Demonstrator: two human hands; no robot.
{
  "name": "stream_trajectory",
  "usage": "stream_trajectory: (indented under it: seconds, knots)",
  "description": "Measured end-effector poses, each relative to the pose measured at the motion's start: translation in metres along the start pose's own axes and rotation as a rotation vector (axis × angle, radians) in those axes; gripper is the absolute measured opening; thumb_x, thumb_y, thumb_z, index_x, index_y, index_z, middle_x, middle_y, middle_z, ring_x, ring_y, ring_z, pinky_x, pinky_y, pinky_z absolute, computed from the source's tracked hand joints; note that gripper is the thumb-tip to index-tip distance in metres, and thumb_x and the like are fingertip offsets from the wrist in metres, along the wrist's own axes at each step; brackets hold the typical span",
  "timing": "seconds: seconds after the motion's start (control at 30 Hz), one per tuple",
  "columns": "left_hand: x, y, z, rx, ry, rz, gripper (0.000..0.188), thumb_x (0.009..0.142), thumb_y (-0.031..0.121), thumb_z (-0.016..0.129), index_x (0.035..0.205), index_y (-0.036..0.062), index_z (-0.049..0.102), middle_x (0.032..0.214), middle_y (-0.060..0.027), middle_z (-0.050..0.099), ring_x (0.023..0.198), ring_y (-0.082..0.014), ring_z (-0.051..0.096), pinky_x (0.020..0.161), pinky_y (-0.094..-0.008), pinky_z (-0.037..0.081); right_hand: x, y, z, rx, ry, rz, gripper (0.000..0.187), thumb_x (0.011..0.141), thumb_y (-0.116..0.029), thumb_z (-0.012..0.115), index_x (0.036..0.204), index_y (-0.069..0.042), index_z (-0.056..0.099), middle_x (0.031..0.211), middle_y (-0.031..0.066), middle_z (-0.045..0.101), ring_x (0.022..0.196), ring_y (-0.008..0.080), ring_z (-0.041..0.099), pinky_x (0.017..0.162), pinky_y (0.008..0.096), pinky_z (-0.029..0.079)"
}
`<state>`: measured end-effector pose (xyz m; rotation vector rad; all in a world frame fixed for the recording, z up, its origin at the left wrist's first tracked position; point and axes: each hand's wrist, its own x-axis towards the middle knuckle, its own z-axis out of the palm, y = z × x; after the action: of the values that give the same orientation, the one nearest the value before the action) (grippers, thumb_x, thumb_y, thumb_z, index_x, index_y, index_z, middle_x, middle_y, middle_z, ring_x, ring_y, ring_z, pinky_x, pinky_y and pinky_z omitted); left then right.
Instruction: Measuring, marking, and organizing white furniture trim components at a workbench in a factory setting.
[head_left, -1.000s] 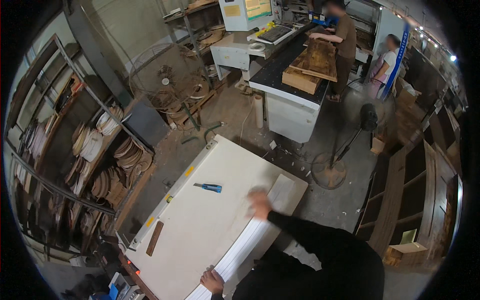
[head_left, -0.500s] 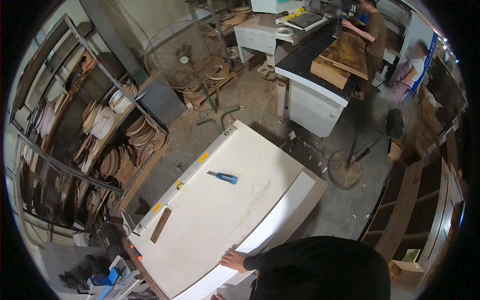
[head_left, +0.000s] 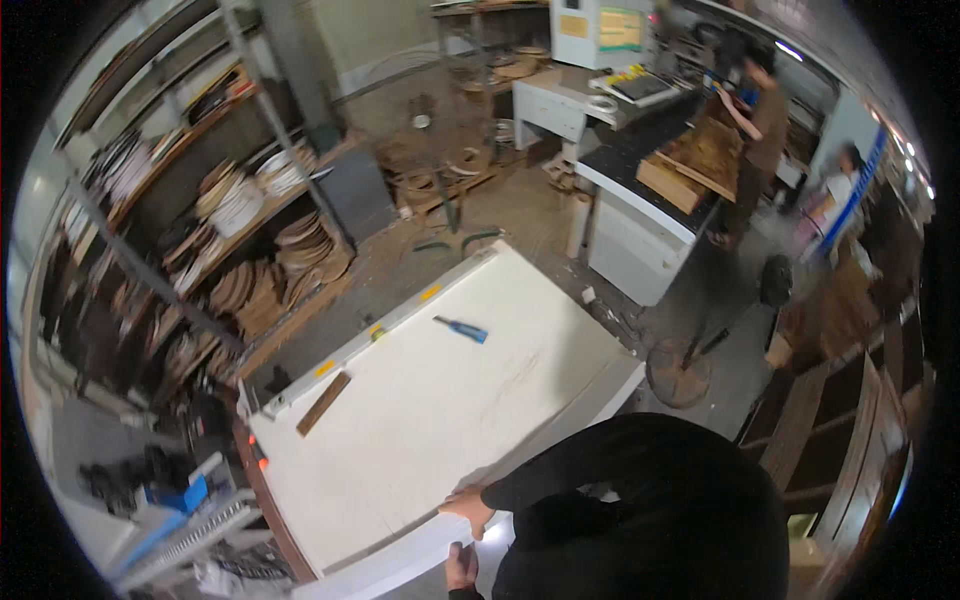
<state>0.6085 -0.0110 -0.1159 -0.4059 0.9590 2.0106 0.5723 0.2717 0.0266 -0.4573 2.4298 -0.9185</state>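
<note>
A stack of long white strips lies along the near edge of a large pale board. My right hand is wrapped over its top, the black sleeve reaching in from the right. Just below, my left hand grips the near side of the strips with the thumb up; part of its fingers is hidden. A blue utility knife lies on the board beyond my hands. A short brown wood strip rests farther left, beside a long spirit level along the far edge.
Shelves with coiled edging rolls stand at the left. A dark-topped machine table with wooden boards is ahead to the right, a person working behind it. A pedestal fan stands beyond the board's right corner. Stacked brown panels fill the right.
My left hand has come up from the lower edge onto the strips. My right hand keeps its hold, and the strips' ridged face has turned. The head view has tilted upward.
</note>
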Motion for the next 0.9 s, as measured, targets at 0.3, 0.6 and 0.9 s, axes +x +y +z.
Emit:
stream_trajectory:
  seconds: [0.3, 0.6, 0.9]
  knots:
    - [-0.147, -0.016, 0.091, -0.179, 0.123, 0.191, 0.052, 0.095, 0.023, 0.077, 0.137, 0.0011, 0.057, 0.122, -0.0088, 0.068, 0.108, -0.0191, 0.066, 0.093, -0.0341, 0.054, -0.001, -0.138, 0.006, 0.284, -0.375, -0.202, 0.093, 0.069, -0.042, 0.098, 0.14, -0.005, 0.052, 0.129, 0.0161, 0.064, 0.122, 0.0277, 0.061, 0.103, 0.0385, 0.049]
    - [-0.228, 0.024, 0.048, -0.45, 0.422, 0.941, 0.058, 0.091, 0.026, 0.081, 0.137, -0.0007, 0.058, 0.121, -0.0093, 0.069, 0.112, -0.0203, 0.067, 0.096, -0.0369, 0.054, 0.092, -0.309, 0.057, 0.225, -0.825, -0.373, 0.094, 0.081, -0.03, 0.092, 0.156, -0.004, 0.043, 0.139, 0.0119, 0.06, 0.133, 0.0213, 0.055, 0.114, 0.037, 0.042]
    - [-0.317, 0.007, -0.06, -0.85, 0.69, 1.231, 0.076, 0.089, 0.034, 0.082, 0.149, 0.0148, 0.04, 0.128, -0.008, 0.061, 0.113, -0.0226, 0.063, 0.091, -0.0475, 0.055, 0.149, -0.433, 0.197, -0.327, -0.793, -0.886, 0.097, 0.083, -0.049, 0.085, 0.155, 0.0, 0.043, 0.135, 0.0267, 0.051, 0.131, 0.0397, 0.046, 0.115, 0.0461, 0.036]
